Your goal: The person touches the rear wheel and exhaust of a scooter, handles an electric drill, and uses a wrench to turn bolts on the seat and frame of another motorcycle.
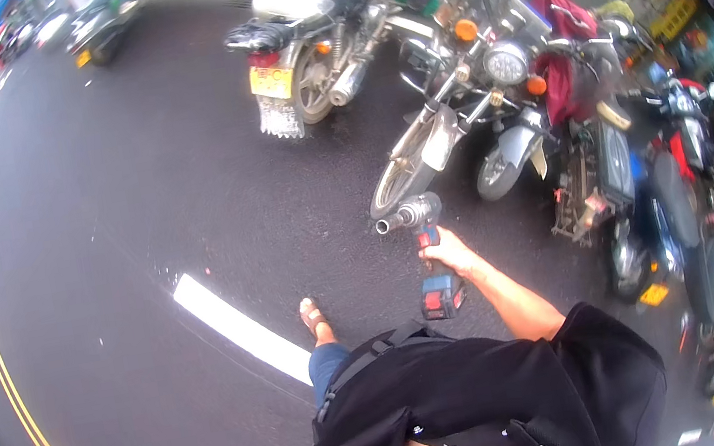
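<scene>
Right hand (446, 248): fingers wrapped round cordless power tool (418, 211), near side of round-headlight motorcycle (505, 64), mid-handle, presumably for balance | left hand: unseen, state cannot be told | yellow-plated motorcycle (329, 24) beyond-left of that motorcycle; parked scooters (678, 193) crowd its right

R arm (513, 296) bare below a short sleeve (611, 360), reaching out from the body's R side, forearm angled far & a bit left. R wrist approx in line w/ forearm. R grip (447, 250) closed, fingers curled round a handle; indiv. finger positions too small to tell. Torso (487, 381) at near edge. L leg (327, 362) partly visible left of torso, L foot (310, 314) pointing far.
</scene>
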`<state>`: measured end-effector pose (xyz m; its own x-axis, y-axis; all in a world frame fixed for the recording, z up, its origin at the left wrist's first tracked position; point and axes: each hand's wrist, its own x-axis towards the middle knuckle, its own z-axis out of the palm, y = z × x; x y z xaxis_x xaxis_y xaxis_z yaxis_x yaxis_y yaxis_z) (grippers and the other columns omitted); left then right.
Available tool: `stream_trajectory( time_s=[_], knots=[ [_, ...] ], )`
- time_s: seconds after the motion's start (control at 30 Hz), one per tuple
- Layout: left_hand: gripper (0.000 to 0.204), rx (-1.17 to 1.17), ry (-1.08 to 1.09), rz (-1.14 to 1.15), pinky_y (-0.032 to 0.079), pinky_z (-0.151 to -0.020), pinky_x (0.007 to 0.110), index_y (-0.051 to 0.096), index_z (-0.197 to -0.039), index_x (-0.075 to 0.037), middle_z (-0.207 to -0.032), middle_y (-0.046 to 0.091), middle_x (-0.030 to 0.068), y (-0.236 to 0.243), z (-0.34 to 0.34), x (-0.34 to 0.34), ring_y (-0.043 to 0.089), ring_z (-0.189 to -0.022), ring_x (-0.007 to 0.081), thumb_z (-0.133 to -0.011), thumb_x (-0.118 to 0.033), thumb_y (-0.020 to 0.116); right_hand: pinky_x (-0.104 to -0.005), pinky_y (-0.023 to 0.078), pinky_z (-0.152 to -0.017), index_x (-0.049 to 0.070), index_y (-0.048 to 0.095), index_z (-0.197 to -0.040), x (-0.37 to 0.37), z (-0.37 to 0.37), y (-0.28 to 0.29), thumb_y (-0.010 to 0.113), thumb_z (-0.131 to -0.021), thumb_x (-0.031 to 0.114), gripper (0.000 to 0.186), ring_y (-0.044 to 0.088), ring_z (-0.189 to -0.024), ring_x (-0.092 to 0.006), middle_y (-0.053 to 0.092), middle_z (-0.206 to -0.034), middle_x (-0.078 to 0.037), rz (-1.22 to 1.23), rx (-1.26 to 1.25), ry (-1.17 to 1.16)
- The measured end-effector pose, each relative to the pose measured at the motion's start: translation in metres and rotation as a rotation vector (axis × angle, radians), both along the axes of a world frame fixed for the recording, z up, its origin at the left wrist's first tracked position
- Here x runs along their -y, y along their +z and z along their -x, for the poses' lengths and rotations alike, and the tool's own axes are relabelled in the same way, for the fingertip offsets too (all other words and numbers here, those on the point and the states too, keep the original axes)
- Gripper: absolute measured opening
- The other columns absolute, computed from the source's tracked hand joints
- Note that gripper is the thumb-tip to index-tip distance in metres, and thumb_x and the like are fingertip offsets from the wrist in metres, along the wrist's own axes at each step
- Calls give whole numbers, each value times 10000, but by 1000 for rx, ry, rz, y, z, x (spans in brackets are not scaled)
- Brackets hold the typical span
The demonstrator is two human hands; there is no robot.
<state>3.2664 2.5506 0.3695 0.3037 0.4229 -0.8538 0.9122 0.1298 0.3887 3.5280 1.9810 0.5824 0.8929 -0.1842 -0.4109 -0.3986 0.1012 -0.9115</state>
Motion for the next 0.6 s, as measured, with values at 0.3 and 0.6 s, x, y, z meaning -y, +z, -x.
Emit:
stream_trajectory(
  time_s=[0.3, 0.6],
  knots=[
    [175, 639, -460, -94, 280, -343, 280, 459, -693, -121, -499, 354, -2, 95, -520, 31, 340, -375, 124, -796, -236, 543, -281, 445, -545, 59, 479, -931, 14, -125, -14, 648, -663, 51, 317, 522, -600, -131, 509, -736, -34, -59, -99, -279],
    [293, 606, -536, 41, 300, -407, 210, 560, -1035, -48, -639, 461, -24, 237, -790, 296, 401, -497, 53, -831, -258, 577, -271, 453, -540, 53, 483, -969, 94, -284, -36, 631, -689, 43, 316, 521, -576, -127, 523, -746, -24, -109, -134, -405]
  ],
)
